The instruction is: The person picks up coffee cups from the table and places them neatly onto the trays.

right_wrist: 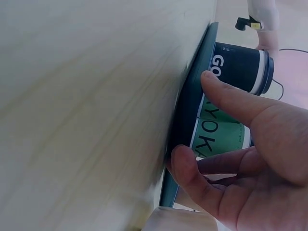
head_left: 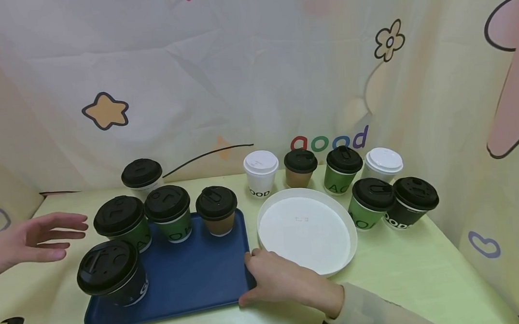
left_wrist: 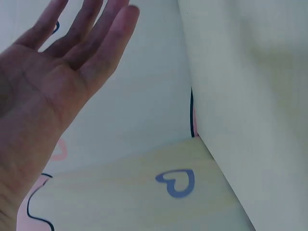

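blue tray (head_left: pixel 195 276): right fingers (right_wrist: pixel 185 163) grip edge, centre roomy

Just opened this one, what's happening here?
A person's right hand grips the tray by its right edge, while the left hand is held open to the left, touching nothing. Four cups stand on the tray. A round white dish sits right of it, with other cups behind and beside the dish.
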A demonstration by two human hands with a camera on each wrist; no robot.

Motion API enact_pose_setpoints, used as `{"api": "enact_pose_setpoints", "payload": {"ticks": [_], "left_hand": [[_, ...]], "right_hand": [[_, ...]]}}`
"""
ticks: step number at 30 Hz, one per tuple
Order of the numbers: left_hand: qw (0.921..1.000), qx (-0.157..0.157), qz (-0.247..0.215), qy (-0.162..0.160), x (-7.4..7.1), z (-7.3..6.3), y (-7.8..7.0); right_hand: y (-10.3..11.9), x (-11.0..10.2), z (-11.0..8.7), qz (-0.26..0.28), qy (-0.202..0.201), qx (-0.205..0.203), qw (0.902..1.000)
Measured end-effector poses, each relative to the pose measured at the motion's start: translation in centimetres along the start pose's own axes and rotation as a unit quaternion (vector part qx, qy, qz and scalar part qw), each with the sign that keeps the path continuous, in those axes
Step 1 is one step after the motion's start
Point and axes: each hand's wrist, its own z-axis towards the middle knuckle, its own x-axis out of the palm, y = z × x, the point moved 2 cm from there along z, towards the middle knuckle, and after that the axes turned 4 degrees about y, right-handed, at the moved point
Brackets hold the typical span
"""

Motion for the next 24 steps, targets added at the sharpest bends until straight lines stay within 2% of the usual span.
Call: {"api": "enact_pose_setpoints", "payload": {"ticks": [2,4,6,9,11,24], "left_hand": [[0.9988,-0.034,0.018,-0.031,-0.3,0.7,-0.7],[0.9968,-0.047,0.029,-0.058,-0.6,1.5,-1.4],[0.9955,-0.04,0.035,-0.078,-0.8,2.2,-2.1],[0.9945,-0.032,0.04,-0.092,-1.2,3.2,-3.1],[0.9934,-0.039,0.043,-0.098,-1.4,3.9,-3.6],[0.9935,-0.076,0.071,-0.047,-2.5,8.3,-7.7]], "right_hand": [[0.0,0.0,0.0,0.002,0.0,0.0,1.0],[0.0,0.0,-0.1,0.004,-0.001,0.0,1.0],[0.0,0.0,-0.1,0.005,-0.001,0.001,1.0],[0.0,0.0,-0.1,0.003,-0.001,0.001,1.0],[0.0,0.0,-0.1,0.003,-0.002,0.001,1.0],[-0.1,0.0,0.0,-0.004,-0.003,0.002,1.0]]}}
